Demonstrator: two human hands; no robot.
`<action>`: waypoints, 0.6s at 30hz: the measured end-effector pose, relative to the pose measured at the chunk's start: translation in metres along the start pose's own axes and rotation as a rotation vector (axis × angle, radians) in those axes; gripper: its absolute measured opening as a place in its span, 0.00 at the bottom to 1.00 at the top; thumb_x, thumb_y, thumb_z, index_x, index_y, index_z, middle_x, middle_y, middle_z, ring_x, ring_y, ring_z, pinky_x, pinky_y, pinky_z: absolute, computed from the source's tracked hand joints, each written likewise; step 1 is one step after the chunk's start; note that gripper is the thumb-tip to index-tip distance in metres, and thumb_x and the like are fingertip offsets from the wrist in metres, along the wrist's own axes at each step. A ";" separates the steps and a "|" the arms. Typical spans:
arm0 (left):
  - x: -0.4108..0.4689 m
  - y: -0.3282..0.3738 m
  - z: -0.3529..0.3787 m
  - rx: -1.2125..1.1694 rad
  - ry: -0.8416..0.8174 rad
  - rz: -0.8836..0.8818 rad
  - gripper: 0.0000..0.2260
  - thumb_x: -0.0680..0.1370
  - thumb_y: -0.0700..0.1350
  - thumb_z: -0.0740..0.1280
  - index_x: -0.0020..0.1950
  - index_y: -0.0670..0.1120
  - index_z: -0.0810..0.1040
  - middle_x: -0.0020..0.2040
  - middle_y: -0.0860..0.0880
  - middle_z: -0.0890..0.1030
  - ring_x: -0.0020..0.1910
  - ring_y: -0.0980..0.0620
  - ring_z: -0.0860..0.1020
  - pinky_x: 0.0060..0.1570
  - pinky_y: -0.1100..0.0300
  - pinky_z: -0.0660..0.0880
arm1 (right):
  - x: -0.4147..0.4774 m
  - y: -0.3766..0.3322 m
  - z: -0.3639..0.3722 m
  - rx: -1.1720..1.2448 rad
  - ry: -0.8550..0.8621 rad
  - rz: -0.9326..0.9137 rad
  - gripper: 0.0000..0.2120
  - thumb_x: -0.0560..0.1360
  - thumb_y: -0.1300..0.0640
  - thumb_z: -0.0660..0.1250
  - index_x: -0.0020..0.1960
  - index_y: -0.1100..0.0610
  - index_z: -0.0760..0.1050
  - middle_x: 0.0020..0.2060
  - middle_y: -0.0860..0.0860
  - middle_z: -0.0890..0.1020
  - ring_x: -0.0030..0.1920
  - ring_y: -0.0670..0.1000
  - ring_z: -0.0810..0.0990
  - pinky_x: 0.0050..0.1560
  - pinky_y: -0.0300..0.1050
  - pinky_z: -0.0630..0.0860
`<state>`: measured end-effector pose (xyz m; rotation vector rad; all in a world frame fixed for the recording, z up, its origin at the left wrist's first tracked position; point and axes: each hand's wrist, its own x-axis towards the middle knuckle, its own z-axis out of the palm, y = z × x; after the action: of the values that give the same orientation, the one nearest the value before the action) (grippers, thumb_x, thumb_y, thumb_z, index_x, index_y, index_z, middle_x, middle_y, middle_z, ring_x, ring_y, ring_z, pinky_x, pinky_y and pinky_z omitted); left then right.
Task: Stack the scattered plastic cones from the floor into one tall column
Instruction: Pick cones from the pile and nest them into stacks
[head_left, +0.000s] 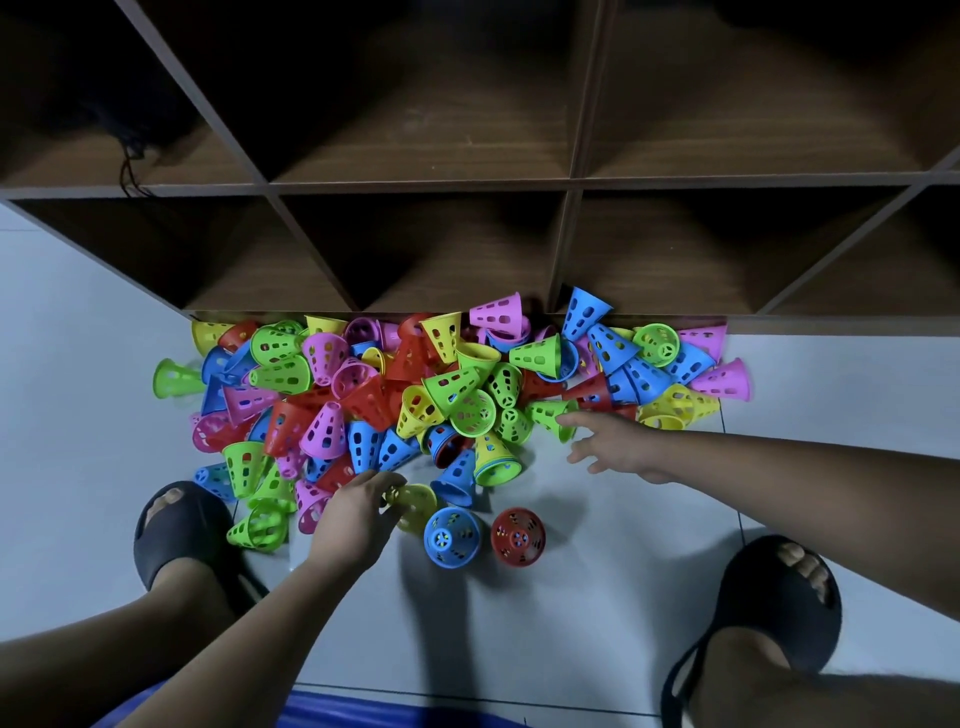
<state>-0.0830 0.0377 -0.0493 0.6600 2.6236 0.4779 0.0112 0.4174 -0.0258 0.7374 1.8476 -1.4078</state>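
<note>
head cam: task barely begun, no column yet. cone pile (415, 389) mid frame, unstacked. left hand (358, 512) grasps yellow cone (420, 508); right hand (618, 447) released, fingers spread nr green cone (549, 414).

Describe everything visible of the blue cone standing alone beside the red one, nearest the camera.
The blue cone looks like perforated plastic: slot holes round its wall, a small spoked hub at its centre. It stands on end on the pale floor, before the pile, seen end-on. A gap parts it from the red cone on its right. The left hand, holding a yellow cone, does not touch it.
</note>
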 end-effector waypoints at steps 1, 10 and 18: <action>-0.002 0.003 -0.005 -0.013 0.015 -0.001 0.13 0.75 0.46 0.78 0.58 0.54 0.84 0.49 0.57 0.82 0.44 0.53 0.81 0.42 0.56 0.79 | -0.001 -0.001 -0.001 -0.005 0.011 0.000 0.25 0.84 0.61 0.63 0.78 0.47 0.66 0.68 0.58 0.76 0.54 0.47 0.79 0.52 0.41 0.77; -0.008 0.062 -0.062 -0.167 0.126 0.146 0.13 0.75 0.48 0.77 0.59 0.56 0.82 0.50 0.62 0.78 0.47 0.61 0.79 0.43 0.68 0.74 | -0.013 0.012 -0.014 -0.125 0.306 -0.085 0.19 0.72 0.61 0.79 0.62 0.56 0.83 0.62 0.51 0.83 0.62 0.52 0.80 0.61 0.50 0.80; -0.019 0.132 -0.055 -0.233 -0.079 0.398 0.16 0.73 0.45 0.75 0.61 0.54 0.82 0.53 0.61 0.77 0.49 0.61 0.77 0.47 0.68 0.74 | -0.042 0.040 -0.018 -0.104 0.461 -0.090 0.06 0.69 0.63 0.80 0.37 0.55 0.84 0.29 0.48 0.85 0.32 0.46 0.84 0.36 0.41 0.78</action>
<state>-0.0431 0.1255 0.0584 1.1003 2.3148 0.8390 0.0645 0.4435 -0.0117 0.9984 2.3110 -1.2565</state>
